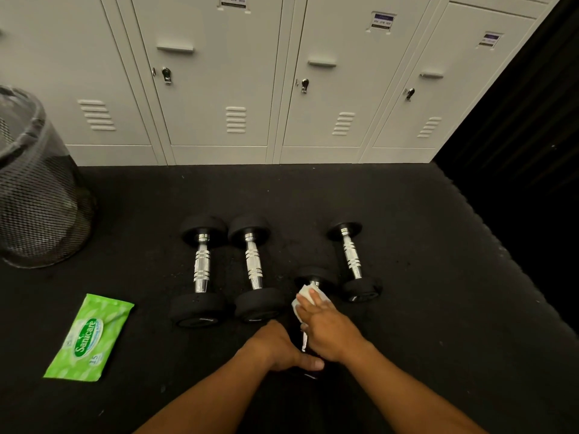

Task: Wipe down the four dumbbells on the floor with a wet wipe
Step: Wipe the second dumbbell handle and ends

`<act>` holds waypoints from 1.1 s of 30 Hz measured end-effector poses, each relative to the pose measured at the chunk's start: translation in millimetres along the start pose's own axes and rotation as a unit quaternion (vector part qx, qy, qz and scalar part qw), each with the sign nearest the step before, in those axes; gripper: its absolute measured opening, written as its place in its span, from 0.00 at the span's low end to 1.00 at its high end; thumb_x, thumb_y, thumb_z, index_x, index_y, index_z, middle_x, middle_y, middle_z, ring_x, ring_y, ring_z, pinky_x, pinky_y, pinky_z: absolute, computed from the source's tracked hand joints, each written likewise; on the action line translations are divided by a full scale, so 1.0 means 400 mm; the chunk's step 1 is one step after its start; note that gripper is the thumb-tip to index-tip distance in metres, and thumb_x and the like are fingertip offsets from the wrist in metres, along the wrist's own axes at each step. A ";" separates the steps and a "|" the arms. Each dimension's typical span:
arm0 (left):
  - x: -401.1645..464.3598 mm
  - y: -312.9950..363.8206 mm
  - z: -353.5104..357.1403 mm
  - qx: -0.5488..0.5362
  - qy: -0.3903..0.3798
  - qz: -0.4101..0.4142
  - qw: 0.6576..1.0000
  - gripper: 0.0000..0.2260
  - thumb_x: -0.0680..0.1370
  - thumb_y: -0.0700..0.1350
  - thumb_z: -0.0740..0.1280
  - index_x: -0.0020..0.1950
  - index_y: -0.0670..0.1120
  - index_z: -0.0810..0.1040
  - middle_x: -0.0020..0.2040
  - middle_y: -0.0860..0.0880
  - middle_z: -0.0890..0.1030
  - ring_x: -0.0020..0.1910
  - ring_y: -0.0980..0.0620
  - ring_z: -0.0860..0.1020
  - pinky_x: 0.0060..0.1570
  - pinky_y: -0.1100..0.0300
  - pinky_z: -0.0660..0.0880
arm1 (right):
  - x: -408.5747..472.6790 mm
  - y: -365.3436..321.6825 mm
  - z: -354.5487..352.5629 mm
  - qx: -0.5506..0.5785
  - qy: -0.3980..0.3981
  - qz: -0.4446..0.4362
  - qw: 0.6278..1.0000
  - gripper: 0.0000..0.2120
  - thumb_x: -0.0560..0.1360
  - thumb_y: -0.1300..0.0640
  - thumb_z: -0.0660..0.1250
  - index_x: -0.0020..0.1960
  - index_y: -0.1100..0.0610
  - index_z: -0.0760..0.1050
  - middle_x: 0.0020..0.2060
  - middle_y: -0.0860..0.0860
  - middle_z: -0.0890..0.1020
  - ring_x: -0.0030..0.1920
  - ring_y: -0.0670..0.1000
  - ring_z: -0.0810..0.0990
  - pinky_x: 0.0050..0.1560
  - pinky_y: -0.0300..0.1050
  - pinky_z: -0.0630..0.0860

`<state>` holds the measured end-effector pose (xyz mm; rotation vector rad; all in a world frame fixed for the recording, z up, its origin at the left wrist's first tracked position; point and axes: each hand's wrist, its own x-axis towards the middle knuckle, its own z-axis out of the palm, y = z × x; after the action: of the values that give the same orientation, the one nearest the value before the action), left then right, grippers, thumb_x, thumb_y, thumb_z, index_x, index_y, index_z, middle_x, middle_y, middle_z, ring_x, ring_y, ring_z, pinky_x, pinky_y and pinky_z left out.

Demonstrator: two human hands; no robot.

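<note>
A row of pale grey metal lockers stands along the far edge of the black rubber floor. A black wire-mesh waste bin sits at far left, and a green plastic pack of wet wipes lies flat near it. Three black-headed dumbbells with chrome handles lie parallel on the floor: the left one, the middle one just beside it, and the right one apart. Between the last two lies the fourth dumbbell, closer to the person and mostly hidden by both hands. The left hand curls its grip around the near head. The right hand presses a crumpled white wet wipe on the handle with fairly straight fingers.
</note>
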<state>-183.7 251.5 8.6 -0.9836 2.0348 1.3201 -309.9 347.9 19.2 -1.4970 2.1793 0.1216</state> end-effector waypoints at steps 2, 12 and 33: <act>-0.020 0.017 -0.012 0.012 0.010 -0.013 1.000 0.68 0.42 0.78 0.75 0.78 0.51 0.64 0.72 0.53 0.75 0.68 0.53 0.75 0.67 0.56 0.73 | 0.008 0.024 -0.009 -0.006 0.017 -0.006 1.000 0.26 0.84 0.55 0.54 0.80 0.55 0.54 0.81 0.49 0.51 0.80 0.51 0.42 0.77 0.48 0.43; -0.025 0.064 -0.067 0.131 -0.001 -0.024 0.991 0.46 0.65 0.58 0.82 0.76 0.42 0.64 0.72 0.45 0.73 0.69 0.44 0.74 0.66 0.52 0.73 | -0.117 0.042 0.095 0.377 0.042 -0.002 0.925 0.19 0.82 0.58 0.63 0.71 0.48 0.73 0.72 0.35 0.66 0.73 0.29 0.53 0.73 0.30 0.52; -0.063 0.123 -0.118 0.239 -0.022 0.102 0.965 0.13 0.77 0.40 0.66 0.60 0.39 0.81 0.56 0.39 0.83 0.55 0.41 0.81 0.56 0.51 0.77 | 0.041 -0.017 0.014 0.596 0.062 0.336 0.727 0.09 0.70 0.62 0.77 0.47 0.65 0.80 0.38 0.59 0.85 0.34 0.54 0.84 0.32 0.42 0.77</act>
<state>-209.6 228.2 72.4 -0.5329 2.3114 0.8620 -306.4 333.1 8.5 0.0314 2.0018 -0.9819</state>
